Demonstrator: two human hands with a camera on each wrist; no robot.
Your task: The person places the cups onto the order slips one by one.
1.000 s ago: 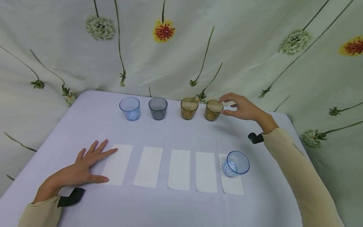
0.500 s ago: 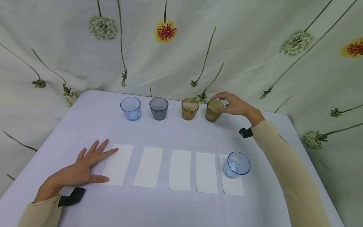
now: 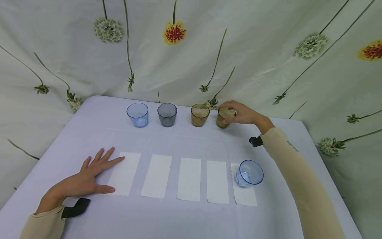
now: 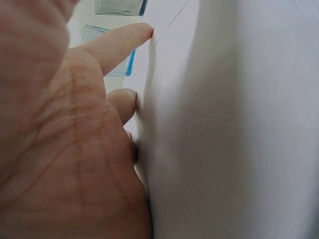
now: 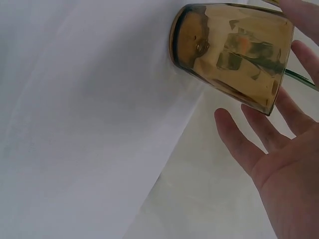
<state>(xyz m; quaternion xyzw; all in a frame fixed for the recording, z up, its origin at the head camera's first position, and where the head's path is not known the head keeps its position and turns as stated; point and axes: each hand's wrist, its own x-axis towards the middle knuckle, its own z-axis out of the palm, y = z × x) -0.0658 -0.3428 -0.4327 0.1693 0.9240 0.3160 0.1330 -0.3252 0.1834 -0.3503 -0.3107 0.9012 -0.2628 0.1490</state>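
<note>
My right hand [image 3: 246, 114] holds the rightmost amber glass [image 3: 221, 120] in the back row, thumb in front and fingers behind near its rim. In the right wrist view, that amber glass [image 5: 234, 52] stands on the cloth, with several fingertips [image 5: 227, 122] apart from its side. My left hand [image 3: 82, 181] lies spread on the table, its index fingertip and thumb at the leftmost white paper strip [image 3: 126, 172]. In the left wrist view the left palm [image 4: 75, 144] faces the tabletop.
Left of the held glass stand another amber glass [image 3: 199, 116], a grey glass [image 3: 167, 115] and a blue glass [image 3: 138, 116]. A second blue glass [image 3: 247, 174] sits on the rightmost paper strip [image 3: 246, 198]. A flowered curtain [image 3: 191, 56] hangs behind the table.
My right hand has moved left from beside the amber glass and closed round its rim. The left hand and the other glasses have not moved.
</note>
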